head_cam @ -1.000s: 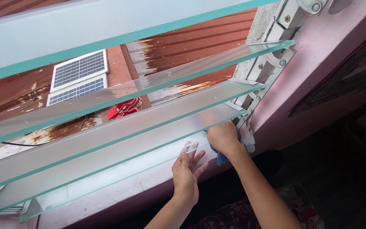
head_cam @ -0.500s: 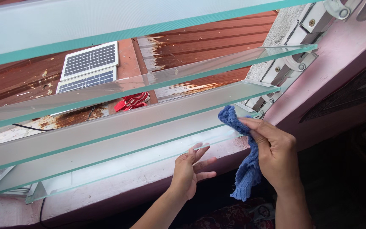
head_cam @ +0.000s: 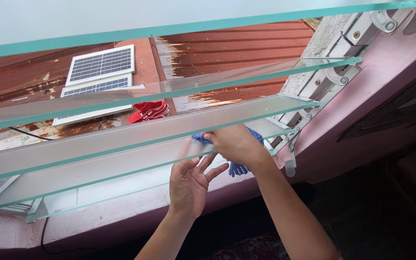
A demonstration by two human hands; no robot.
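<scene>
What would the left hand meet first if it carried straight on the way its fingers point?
Probably the underside of the frosted glass louvre slat just above the left hand; its fingertips already look close, though depth is unclear.

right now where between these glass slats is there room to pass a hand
The widest gap lies between the top slat and the second slat. The lower slats sit close together, crowded where the right hand presses the blue cloth beside the left hand.

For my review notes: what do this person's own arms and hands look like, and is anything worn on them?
Both forearms are bare as far as the frame shows: no sleeves, gloves or watch visible. The left hand shows no rings on the fingers that can be seen. The right hand is also ungloved, with no wristband; its fingers are partly hidden, so rings there cannot be ruled out.
</scene>
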